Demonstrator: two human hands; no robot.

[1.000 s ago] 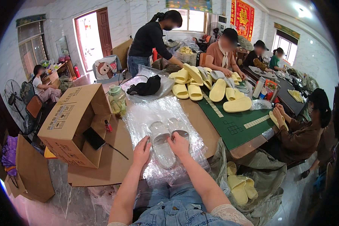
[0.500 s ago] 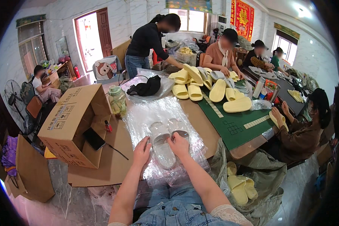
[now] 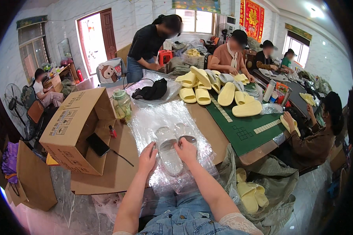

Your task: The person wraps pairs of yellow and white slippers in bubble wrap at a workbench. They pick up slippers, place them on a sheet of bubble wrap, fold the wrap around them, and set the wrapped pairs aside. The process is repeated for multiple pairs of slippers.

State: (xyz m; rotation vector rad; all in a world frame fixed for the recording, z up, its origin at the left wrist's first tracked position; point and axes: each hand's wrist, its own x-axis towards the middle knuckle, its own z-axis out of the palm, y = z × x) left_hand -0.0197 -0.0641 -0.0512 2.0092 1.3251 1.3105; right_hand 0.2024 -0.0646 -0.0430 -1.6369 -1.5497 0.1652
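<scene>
A pair of grey slippers [image 3: 170,158] lies in a clear plastic bag [image 3: 193,161], on a stack of more clear bags [image 3: 145,123] in front of me. At the left edge of the nearer slipper, my left hand [image 3: 147,157] has its fingers curled in, closed on the bag's plastic. My right hand [image 3: 187,152] is closed at the other side, thumb and fingers pinching the plastic between the two slippers. The right slipper is partly hidden by this hand, and its fingertips are hard to make out.
An open cardboard box [image 3: 72,137] stands left, with a phone [image 3: 97,144] and small red bottle [image 3: 112,131] by it. A green-lidded jar [image 3: 122,105] and black cap [image 3: 152,89] lie beyond. Yellow slippers [image 3: 226,94] pile on a green mat [image 3: 239,127]; several people work around the tables.
My hands and the grey slippers stay in place. The standing person across the table has drawn an arm back from the yellow pile. The person at right has raised one hand.
</scene>
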